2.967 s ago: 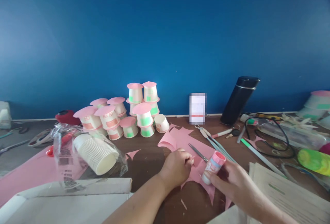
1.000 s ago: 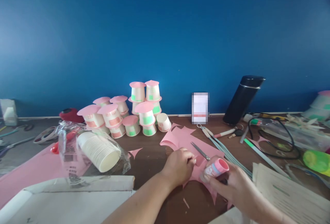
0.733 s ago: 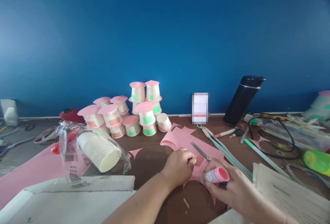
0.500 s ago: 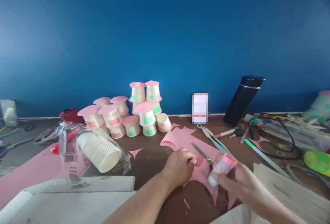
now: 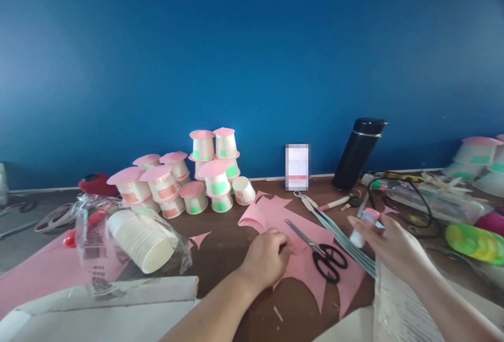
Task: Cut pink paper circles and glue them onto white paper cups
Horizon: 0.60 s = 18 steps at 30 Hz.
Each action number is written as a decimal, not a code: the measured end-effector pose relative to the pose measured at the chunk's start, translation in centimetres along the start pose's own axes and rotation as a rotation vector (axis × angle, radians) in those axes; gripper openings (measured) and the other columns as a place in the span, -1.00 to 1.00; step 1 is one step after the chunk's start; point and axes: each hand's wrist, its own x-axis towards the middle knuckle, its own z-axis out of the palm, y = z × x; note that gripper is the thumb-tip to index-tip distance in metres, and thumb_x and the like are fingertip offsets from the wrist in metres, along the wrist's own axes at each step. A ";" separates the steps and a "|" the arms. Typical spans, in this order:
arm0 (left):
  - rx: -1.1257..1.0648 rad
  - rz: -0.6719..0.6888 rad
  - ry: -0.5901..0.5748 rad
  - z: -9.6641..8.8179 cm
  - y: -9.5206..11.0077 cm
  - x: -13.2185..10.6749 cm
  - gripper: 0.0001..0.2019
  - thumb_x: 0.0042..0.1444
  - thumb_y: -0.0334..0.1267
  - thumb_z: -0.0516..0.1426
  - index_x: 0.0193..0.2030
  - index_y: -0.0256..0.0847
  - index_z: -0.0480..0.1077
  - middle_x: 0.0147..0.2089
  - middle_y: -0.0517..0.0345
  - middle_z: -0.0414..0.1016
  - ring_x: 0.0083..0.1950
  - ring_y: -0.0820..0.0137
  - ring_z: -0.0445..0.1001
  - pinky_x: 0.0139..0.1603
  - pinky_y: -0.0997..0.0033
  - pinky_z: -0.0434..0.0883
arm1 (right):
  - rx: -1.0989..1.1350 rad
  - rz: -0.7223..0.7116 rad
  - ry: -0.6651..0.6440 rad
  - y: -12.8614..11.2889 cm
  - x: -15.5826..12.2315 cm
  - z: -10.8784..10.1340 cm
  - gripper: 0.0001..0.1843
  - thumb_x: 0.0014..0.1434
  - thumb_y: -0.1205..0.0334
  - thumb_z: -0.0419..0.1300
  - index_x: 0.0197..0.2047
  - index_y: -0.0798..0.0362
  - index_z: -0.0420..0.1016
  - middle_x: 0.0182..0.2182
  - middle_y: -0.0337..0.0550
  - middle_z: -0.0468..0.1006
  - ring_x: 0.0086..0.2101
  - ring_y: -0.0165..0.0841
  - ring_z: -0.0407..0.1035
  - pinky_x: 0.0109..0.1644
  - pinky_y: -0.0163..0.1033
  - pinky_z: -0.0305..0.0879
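**Progress finding: much appears complete, some left over**

Nearest you, your left hand [image 5: 268, 258] rests with fingers curled on the cut pink sheet [image 5: 296, 271]; I cannot tell whether it pinches anything. Your right hand [image 5: 394, 245] grips a pink-and-white tube [image 5: 370, 216] to the right of the sheet, near the grey-blue straps [image 5: 343, 240]. The scissors [image 5: 317, 248] lie on the sheet, in neither hand. Curved cuts in its edges suggest cutting is well advanced. To the left, nested white cups [image 5: 138, 239] in a clear bag [image 5: 93, 263] look plain and unworked. Farther back, one tilted cup [image 5: 244, 191] bears window marks but no pink top; judged unfinished. Beside it, your stacked pink-topped cups [image 5: 216, 179] look done. More topped cups [image 5: 478, 152] stand far right, near the wall [image 5: 252, 69].
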 end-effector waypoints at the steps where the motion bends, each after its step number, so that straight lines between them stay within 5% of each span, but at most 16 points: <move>1: -0.002 0.003 -0.001 0.0 0.1 0.0 -0.78 0.18 -0.25 0.02 -0.35 -0.18 0.48 -0.32 0.13 0.47 -0.28 0.37 0.45 -0.29 0.45 0.27 | -0.039 0.018 -0.022 0.1 0.0 0.2 -0.58 -0.02 -0.24 0.17 -0.46 -0.03 0.44 -0.60 -0.10 0.54 -0.51 -0.10 0.45 -0.46 -0.17 0.23; 5: -0.029 0.009 0.010 0.0 0.0 -0.1 -0.80 0.17 -0.27 0.04 -0.35 -0.18 0.48 -0.33 0.14 0.46 -0.28 0.37 0.45 -0.29 0.45 0.26 | -0.120 0.076 -0.078 0.7 -0.1 0.9 -0.29 0.02 -0.28 0.08 0.06 0.08 0.36 -0.27 0.14 0.61 -0.23 0.08 0.49 -0.27 -0.05 0.29; 7: -0.052 0.018 0.024 0.1 0.0 -0.2 -0.82 0.16 -0.29 0.05 -0.39 -0.18 0.46 -0.34 0.16 0.44 -0.30 0.39 0.43 -0.30 0.46 0.25 | -0.147 0.082 -0.061 0.5 -0.3 0.7 -0.22 0.01 -0.31 0.07 0.15 0.06 0.28 -0.19 0.16 0.58 -0.17 0.13 0.46 -0.23 0.00 0.27; 12: -0.036 0.057 0.108 0.1 0.7 -0.4 -0.72 0.20 -0.35 0.02 -0.56 -0.20 0.26 -0.45 0.23 0.29 -0.38 0.46 0.33 -0.37 0.48 0.19 | 0.114 -0.065 0.039 -2.0 -2.2 -0.1 -0.61 0.10 -0.17 0.07 -0.25 -0.03 0.43 -0.47 -0.17 0.52 -0.42 -0.19 0.41 -0.34 -0.19 0.21; 15: 0.015 0.126 0.162 -0.1 1.3 -0.8 -0.73 0.26 -0.33 -0.03 -0.49 -0.19 0.28 -0.40 0.21 0.30 -0.34 0.45 0.33 -0.32 0.46 0.21 | 0.345 -0.089 -0.224 -3.9 -3.9 0.4 -0.53 0.13 -0.19 0.05 -0.58 -0.01 0.32 -0.68 -0.29 0.32 -0.62 -0.39 0.18 -0.53 -0.29 0.02; 18: 0.115 0.223 0.198 -0.2 1.7 -1.1 -0.76 0.30 -0.30 -0.08 -0.33 -0.16 0.35 -0.34 0.18 0.33 -0.30 0.41 0.35 -0.28 0.41 0.24 | 0.513 0.038 -0.554 -5.3 -5.3 1.1 -0.44 0.06 -0.28 0.10 -0.61 0.06 0.39 -0.75 -0.32 0.26 -0.71 -0.52 0.01 -0.62 -0.33 -0.16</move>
